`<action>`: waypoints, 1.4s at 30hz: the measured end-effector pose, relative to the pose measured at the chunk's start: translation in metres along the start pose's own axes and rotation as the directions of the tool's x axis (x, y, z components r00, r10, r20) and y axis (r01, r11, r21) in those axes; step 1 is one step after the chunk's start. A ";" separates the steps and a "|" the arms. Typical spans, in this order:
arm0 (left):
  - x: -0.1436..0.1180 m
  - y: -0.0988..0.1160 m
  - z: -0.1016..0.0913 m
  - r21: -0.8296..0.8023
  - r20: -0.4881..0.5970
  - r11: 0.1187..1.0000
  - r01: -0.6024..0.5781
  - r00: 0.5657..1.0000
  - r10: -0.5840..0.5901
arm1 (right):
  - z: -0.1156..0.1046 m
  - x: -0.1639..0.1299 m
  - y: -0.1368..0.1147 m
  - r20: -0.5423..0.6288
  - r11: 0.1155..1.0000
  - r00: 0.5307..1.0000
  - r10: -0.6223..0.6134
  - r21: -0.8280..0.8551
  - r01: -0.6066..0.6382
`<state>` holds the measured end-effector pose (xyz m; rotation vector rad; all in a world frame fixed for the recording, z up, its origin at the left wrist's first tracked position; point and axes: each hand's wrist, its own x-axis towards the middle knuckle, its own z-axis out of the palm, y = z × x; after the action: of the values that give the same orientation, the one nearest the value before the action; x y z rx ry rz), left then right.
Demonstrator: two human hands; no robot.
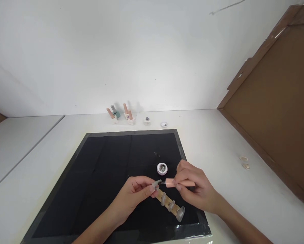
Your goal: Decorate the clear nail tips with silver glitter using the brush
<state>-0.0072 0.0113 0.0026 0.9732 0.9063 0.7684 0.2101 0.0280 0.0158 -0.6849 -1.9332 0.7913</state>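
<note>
My left hand (135, 195) pinches the upper end of a wooden stick (167, 200) that carries several clear false nail tips, held low over a black mat (103, 176). My right hand (192, 188) grips a peach-coloured brush handle (178, 183) like a pen. Its small brush tip touches the topmost grey nail tip (156, 183) between my left fingers. A small round open pot (162, 168) with dark bits inside stands on the mat just behind both hands.
Against the white back wall stand peach and green polish bottles (120, 114), a small white jar (147, 120) and a round lid (164, 124). Two small rings (245, 162) lie on the white table at right. A brown cardboard panel (276, 112) closes the right side.
</note>
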 end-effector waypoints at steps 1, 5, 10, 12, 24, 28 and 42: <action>0.000 0.000 0.000 -0.001 -0.002 1.000 0.000 1.000 0.000 | -0.001 0.000 0.000 -0.020 1.000 1.000 0.019 -0.015 -0.020; 0.000 -0.001 0.000 0.002 -0.008 1.000 -0.002 1.000 0.002 | -0.004 0.000 0.002 -0.058 0.999 0.998 0.036 0.035 -0.034; 0.000 -0.001 0.000 0.000 0.005 1.000 0.002 1.000 -0.002 | -0.001 -0.002 0.001 0.006 0.997 0.999 0.034 0.068 -0.035; 0.000 -0.001 0.000 -0.002 0.010 1.000 0.001 1.000 -0.001 | 0.000 -0.002 0.001 -0.015 0.997 0.998 0.064 0.046 -0.063; 0.001 -0.002 0.000 -0.022 0.017 1.000 -0.012 1.000 0.012 | -0.002 -0.002 0.001 -0.041 0.996 0.997 0.060 0.073 -0.056; 0.000 -0.001 0.000 -0.037 0.036 0.999 -0.008 0.999 0.009 | -0.003 -0.002 -0.001 -0.025 0.995 0.999 0.035 0.099 -0.032; 0.001 0.002 0.001 0.025 0.047 1.000 0.003 0.999 -0.004 | -0.001 -0.002 -0.004 -0.043 0.999 0.999 0.023 0.034 -0.021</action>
<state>-0.0058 0.0128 0.0046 1.0077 0.8784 0.7292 0.2109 0.0244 0.0177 -0.6983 -1.8720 0.8146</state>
